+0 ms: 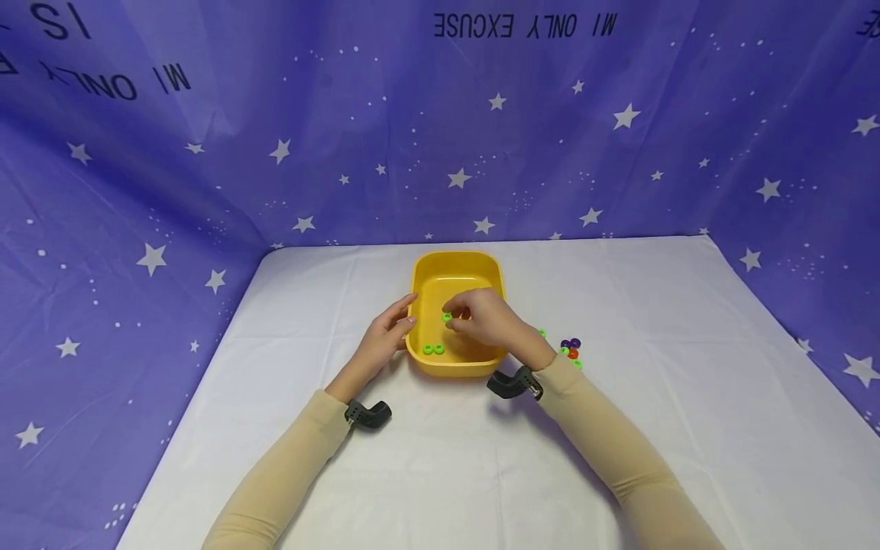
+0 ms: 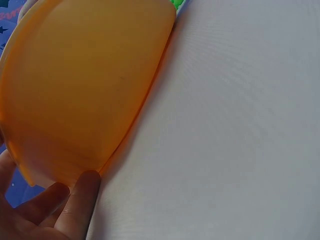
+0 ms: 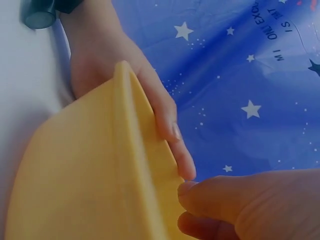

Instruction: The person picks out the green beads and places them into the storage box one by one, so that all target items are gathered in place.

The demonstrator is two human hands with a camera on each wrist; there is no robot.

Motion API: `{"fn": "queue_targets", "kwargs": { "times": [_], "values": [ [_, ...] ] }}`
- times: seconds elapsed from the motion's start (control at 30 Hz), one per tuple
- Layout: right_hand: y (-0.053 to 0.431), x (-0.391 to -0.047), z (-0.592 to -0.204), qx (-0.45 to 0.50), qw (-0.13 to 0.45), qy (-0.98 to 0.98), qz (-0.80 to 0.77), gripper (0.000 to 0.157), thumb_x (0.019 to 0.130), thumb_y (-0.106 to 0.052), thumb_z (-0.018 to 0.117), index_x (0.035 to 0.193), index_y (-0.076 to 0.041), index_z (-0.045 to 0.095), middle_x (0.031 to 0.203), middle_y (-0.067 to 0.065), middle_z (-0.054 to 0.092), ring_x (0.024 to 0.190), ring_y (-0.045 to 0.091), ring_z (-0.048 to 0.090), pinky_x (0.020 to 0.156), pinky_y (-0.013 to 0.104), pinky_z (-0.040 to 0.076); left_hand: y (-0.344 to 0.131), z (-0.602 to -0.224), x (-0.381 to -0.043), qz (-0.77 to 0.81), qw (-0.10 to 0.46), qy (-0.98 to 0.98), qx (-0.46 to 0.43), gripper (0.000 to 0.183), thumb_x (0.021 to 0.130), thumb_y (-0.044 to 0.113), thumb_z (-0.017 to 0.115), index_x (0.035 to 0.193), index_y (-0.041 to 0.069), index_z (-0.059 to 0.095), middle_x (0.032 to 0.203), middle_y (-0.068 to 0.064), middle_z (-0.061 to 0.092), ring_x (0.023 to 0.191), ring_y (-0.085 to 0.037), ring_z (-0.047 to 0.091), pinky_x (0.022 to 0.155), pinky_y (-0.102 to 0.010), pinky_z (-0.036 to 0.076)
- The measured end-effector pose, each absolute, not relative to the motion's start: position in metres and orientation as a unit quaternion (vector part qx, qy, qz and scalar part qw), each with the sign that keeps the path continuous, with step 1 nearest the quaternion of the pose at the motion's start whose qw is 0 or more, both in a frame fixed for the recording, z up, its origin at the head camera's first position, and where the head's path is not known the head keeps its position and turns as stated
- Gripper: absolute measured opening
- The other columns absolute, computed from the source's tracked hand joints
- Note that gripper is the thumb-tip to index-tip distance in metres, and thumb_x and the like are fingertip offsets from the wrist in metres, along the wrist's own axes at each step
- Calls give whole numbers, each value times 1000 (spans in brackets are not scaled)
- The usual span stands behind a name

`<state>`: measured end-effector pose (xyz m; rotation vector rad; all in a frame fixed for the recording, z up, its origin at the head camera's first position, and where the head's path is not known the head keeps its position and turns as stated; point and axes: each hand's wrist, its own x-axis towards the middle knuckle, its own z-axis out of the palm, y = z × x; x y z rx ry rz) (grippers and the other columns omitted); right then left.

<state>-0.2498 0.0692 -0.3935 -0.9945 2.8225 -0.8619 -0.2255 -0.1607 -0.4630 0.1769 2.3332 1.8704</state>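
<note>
A yellow plastic basin (image 1: 457, 368) stands on the white-covered table. My left hand (image 1: 385, 334) holds its left wall, with thumb and index finger at the rim; in the left wrist view other fingers (image 2: 82, 200) touch the outer wall. Over the basin, my right hand (image 1: 481, 315) pinches a green bead (image 1: 447, 316) between thumb and fingertips. Two more green beads (image 1: 434, 349) lie side by side on the basin floor, near its front left corner. In the right wrist view the right hand (image 3: 225, 207) is partly cut off, and the bead cannot be seen.
Right of the basin, close to the right forearm, several loose beads (image 1: 573, 348) in purple, orange and green lie on the tablecloth (image 1: 440, 473). A purple star-printed curtain (image 1: 454, 137) hangs behind the table and at its sides.
</note>
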Motion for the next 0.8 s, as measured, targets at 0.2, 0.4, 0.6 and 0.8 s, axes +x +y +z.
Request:
{"fn": "queue_targets", "kwargs": {
  "times": [0.2, 0.4, 0.6, 0.8],
  "values": [
    [63, -249, -400, -321, 22, 909, -265, 23, 89, -15, 78, 109, -4, 78, 88, 5, 76, 77, 13, 63, 71, 23, 55, -161, -463, -225, 623, 76, 776, 68, 54, 107, 29, 51, 159, 26, 37, 158, -20, 41, 134, -38, 54, 95, -39, 63],
    [62, -251, -409, -327, 27, 909, -256, 23, 88, -15, 79, 107, -4, 78, 86, 4, 76, 75, 12, 63, 69, 22, 55, -162, -463, -225, 623, 74, 775, 70, 53, 107, 29, 51, 159, 25, 38, 158, -20, 41, 133, -38, 55, 93, -36, 63],
    [61, -253, -414, -339, 24, 908, -246, 22, 87, -15, 79, 105, -3, 79, 87, 5, 77, 75, 12, 65, 70, 23, 56, -161, -465, -226, 628, 70, 771, 75, 53, 107, 26, 51, 159, 24, 38, 156, -21, 42, 131, -39, 56, 90, -33, 64],
    [62, -253, -415, -341, 48, 910, -230, 21, 87, -13, 78, 105, -4, 79, 91, 6, 78, 81, 14, 68, 79, 28, 61, -162, -465, -226, 631, 74, 768, 77, 53, 108, 26, 50, 159, 23, 37, 158, -22, 41, 132, -39, 56, 89, -31, 64]
  ]
}}
